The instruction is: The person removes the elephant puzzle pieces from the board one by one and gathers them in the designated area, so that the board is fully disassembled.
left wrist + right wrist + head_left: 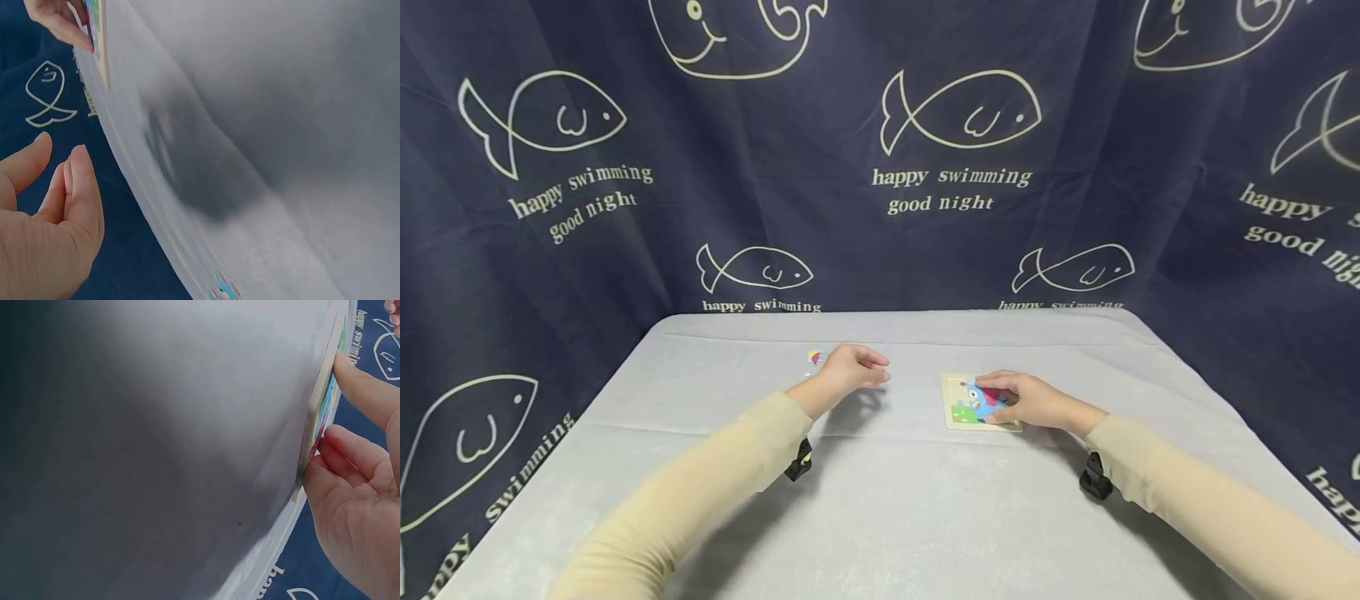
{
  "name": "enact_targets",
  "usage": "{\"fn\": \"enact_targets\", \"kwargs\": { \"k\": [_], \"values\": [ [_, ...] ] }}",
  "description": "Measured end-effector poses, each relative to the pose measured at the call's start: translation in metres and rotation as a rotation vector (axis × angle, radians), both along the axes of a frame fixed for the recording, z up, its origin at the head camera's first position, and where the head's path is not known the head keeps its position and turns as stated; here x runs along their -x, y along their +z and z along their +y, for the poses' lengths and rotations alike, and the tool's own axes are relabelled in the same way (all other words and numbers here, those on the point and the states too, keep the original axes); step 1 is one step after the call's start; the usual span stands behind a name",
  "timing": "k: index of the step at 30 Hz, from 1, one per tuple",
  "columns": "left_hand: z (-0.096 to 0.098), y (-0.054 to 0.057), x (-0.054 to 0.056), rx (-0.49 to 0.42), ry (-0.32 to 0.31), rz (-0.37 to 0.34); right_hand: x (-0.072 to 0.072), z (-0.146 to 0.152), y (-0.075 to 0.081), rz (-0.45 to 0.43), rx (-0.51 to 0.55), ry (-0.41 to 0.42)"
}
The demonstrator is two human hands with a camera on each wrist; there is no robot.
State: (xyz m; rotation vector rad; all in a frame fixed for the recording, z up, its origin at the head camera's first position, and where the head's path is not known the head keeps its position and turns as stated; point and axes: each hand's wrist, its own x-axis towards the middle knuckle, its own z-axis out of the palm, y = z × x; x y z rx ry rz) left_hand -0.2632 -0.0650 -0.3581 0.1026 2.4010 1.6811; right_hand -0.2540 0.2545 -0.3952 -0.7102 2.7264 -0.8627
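Your right hand [1030, 403] touched the tray [947, 408] beneath it, which held blue, green and red pieces [964, 414]; whether it pinched one, I couldn't tell. Your left hand [850, 369] hovered, holding nothing, thumb and fingers apart, a loose piece [814, 357] beside it. Behind both, the backdrop [835, 183] read "happy swimming good night".

Beyond the right hand [1028, 402] hung dark blue fabric [925, 258] printed with pale fish [966, 112] and lettering [951, 177]; below the hand spread a creased, grey counter [925, 508].
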Motion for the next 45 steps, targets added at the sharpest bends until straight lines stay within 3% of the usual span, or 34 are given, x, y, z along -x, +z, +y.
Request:
{"fn": "enact_targets", "kwargs": {
  "k": [11, 16, 22, 36, 45],
  "values": [
    [0.02, -0.002, -0.002, 0.015, -0.084, -0.027, -0.002, 0.002, -0.001, -0.021, 0.039, -0.007],
    [0.031, -0.005, -0.002, 0.019, -0.105, -0.005, -0.002, 0.002, -0.001, -0.014, 0.038, -0.004],
    [0.043, -0.01, -0.001, 0.085, -0.145, 0.022, 0.0, 0.0, 0.0, 0.005, 0.019, 0.001],
    [0.065, -0.018, 0.0, 0.066, -0.171, -0.027, 0.0, -0.002, 0.002, -0.021, 0.024, 0.005],
    [0.08, -0.025, -0.002, 0.153, -0.207, -0.04, 0.0, -0.001, 0.001, -0.025, 0.053, 0.025]
  ]
}}
